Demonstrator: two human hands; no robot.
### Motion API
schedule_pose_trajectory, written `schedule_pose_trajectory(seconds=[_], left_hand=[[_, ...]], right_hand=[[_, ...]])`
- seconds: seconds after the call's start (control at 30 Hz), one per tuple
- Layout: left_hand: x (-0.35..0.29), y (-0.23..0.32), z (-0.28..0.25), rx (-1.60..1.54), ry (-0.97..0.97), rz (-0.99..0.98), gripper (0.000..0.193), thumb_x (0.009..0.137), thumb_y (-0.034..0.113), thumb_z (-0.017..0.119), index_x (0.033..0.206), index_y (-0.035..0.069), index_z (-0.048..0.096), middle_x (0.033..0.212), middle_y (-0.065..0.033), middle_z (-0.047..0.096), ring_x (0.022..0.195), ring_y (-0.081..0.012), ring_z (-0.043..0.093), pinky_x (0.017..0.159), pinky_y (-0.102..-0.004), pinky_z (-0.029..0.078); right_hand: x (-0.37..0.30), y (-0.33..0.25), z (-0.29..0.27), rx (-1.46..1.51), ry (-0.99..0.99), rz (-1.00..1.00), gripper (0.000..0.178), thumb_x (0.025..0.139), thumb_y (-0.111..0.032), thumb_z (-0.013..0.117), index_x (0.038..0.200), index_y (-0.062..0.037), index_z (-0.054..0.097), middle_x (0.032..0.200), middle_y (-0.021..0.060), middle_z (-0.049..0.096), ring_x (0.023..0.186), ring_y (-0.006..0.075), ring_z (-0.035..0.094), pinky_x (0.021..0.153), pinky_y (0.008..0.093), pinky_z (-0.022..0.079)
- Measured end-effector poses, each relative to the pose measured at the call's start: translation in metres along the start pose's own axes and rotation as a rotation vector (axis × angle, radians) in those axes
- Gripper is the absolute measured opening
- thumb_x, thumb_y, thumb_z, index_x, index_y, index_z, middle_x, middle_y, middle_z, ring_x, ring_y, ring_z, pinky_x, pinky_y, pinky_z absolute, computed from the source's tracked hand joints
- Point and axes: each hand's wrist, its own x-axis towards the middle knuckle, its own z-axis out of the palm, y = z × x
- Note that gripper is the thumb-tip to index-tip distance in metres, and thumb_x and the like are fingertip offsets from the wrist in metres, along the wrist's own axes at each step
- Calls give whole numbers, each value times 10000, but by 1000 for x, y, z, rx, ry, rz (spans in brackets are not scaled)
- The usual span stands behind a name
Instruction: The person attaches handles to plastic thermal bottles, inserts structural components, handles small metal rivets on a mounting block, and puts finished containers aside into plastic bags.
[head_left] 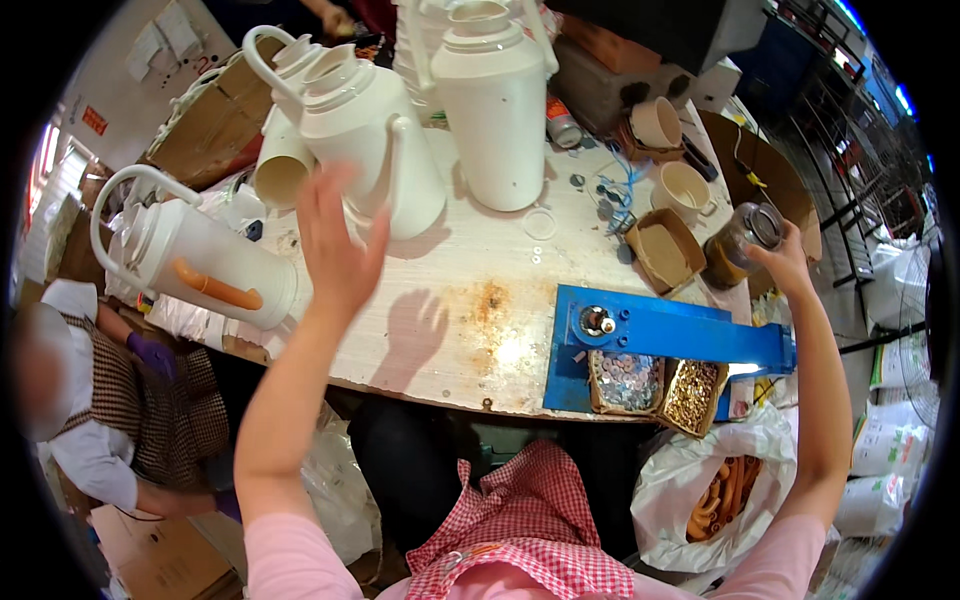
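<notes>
My left hand (340, 240) is raised above the table with its fingers stretched apart and nothing in it. Just behind it stands a white jug-shaped flask body (355, 130) with a side handle. My right hand (785, 262) is closed on a glass jar (728, 255) at the table's right edge. The jar leans a little, and something dark yellow shows inside it. Beside the jar sits an open cardboard box (665, 250). Nearer to me is a blue metal hand press (690, 340), with a box of small silvery pieces (625, 380) and a box of brass-coloured pieces (692, 395) below its arm.
More white flask bodies stand around, one tall (490, 120) and one with an orange handle (205, 270). Cups (685, 190) are at the back right. A white bag (665, 500) of orange handles hangs below the right edge. A co-worker in purple gloves (153, 355) sits at left.
</notes>
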Motion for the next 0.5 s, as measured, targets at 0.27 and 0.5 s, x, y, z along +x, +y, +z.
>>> schedule_pose_trajectory(seconds=[0.27,0.5], left_hand=[[130,-98,-1,439,-228,-122,365,907,357,667,1193,131,692,1076,-86,700,1176,-291,538,1038,-479,364],[59,14,-128,209,24,95,244,879,297,762,792,72,726,712,-67,620,741,-227,544,669,-354,423]], right_hand=[[-138,-115,-31,156,291,-373,601,821,-127,748,1365,-58,502,1217,117,617,1157,235,589,1005,363,448],[-298,-185,39,529,-700,-350,451,871,-148,744,1263,-5,573,1165,130,669,1068,226,655,947,356,509]])
